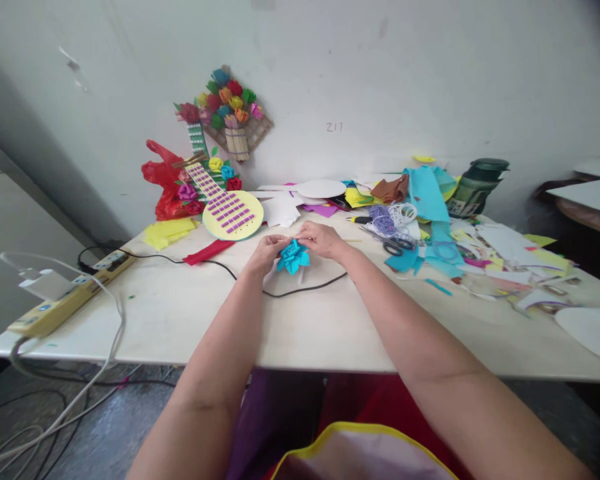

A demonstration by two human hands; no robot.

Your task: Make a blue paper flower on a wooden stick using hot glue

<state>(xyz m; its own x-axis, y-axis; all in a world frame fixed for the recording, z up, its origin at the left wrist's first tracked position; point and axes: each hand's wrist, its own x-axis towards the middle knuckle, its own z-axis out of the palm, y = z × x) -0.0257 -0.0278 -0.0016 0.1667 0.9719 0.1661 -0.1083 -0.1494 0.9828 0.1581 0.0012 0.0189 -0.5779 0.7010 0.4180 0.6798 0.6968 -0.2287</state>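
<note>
Delicately, the fingertips of the left hand (270, 255) and the right hand (322, 240) pinch the upper edge of a blue paper flower (293, 257) over the middle of the table (325, 337); too hard a squeeze or an uneven tug could crease or loosen its petals. A black cord (300, 291) curves just on its near side and might snag it, while scissors (399, 248) and paper scraps (505, 240) clutter the right side.
</note>
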